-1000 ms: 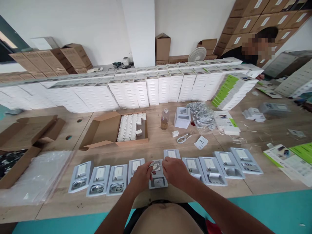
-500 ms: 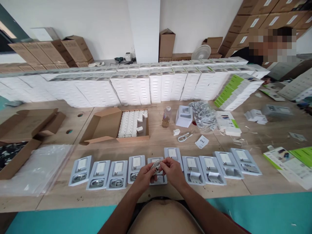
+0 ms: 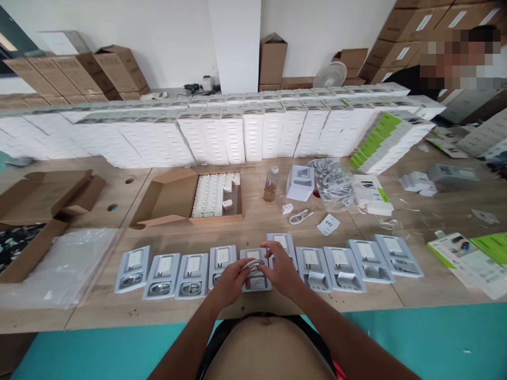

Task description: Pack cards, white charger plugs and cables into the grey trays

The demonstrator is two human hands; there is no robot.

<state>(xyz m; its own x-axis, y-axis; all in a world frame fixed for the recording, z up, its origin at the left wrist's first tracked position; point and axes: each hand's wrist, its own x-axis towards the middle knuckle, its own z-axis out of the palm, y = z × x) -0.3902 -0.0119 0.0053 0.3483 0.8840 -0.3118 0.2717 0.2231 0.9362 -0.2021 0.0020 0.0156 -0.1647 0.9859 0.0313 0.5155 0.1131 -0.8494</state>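
Bright, even light; bowed edges.

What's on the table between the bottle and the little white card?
In the head view, a small white charger plug and a coiled white cable lie between the bottle and the card.

White walls (image 3: 166, 42) and a pillar (image 3: 234, 47) rise behind the wooden table (image 3: 435, 211), teal floor (image 3: 435, 343) below.
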